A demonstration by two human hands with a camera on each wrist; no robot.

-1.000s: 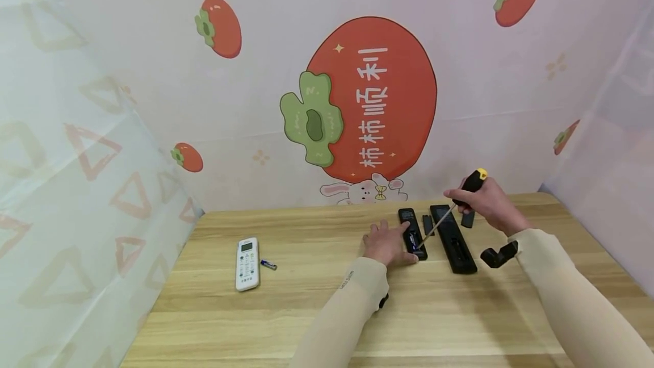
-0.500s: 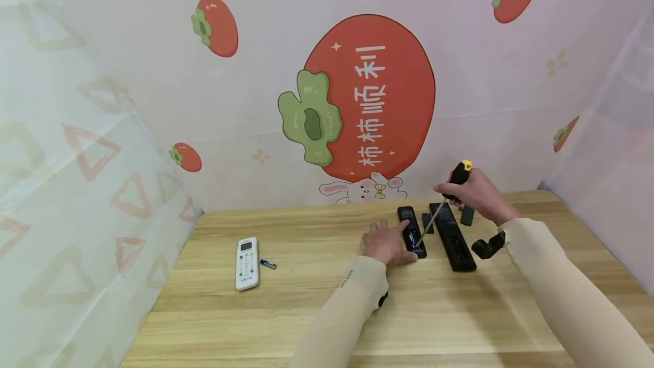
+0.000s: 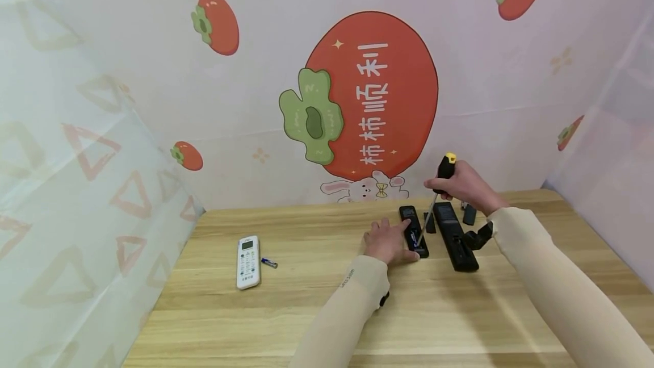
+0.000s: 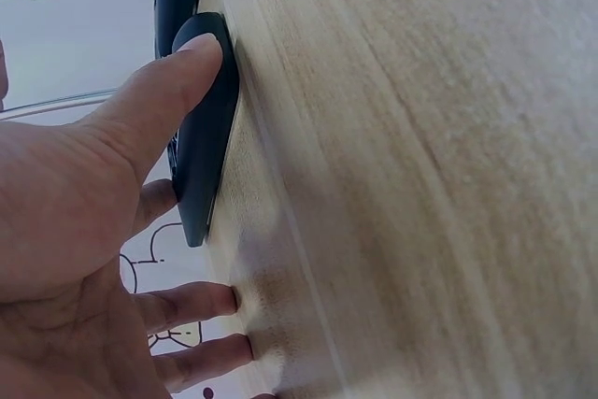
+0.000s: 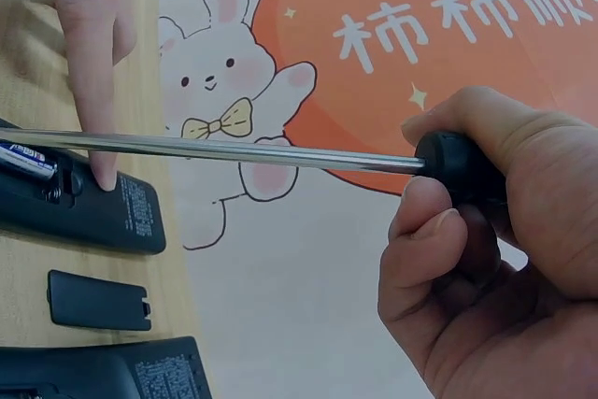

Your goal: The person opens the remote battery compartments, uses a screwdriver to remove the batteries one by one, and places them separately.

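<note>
My left hand (image 3: 383, 242) steadies a small black remote control (image 3: 408, 216) lying back up on the table. In the left wrist view, the thumb (image 4: 187, 67) presses on the end of the remote; the other fingers are spread, the index fingertip resting on its back. The battery compartment is uncovered, with a blue-and-silver battery (image 5: 26, 161) inside. My right hand (image 3: 469, 185) grips the black-and-yellow handle of a screwdriver (image 3: 445, 168). Its metal shaft (image 5: 280, 153) slants down to the compartment's near end; whether the tip touches the battery cannot be told.
A loose battery cover (image 5: 98, 301) lies right of the small remote, then a larger black remote (image 3: 449, 226), also back up. Another dark cover (image 3: 469, 216) sits beyond it. A white remote (image 3: 248, 260) and a loose battery (image 3: 269, 263) lie at left. A printed wall backs the table.
My right hand has moved left and slightly up, tilting the screwdriver more upright while its tip stays by the compartment's near end. My left hand has kept its place on the remote.
</note>
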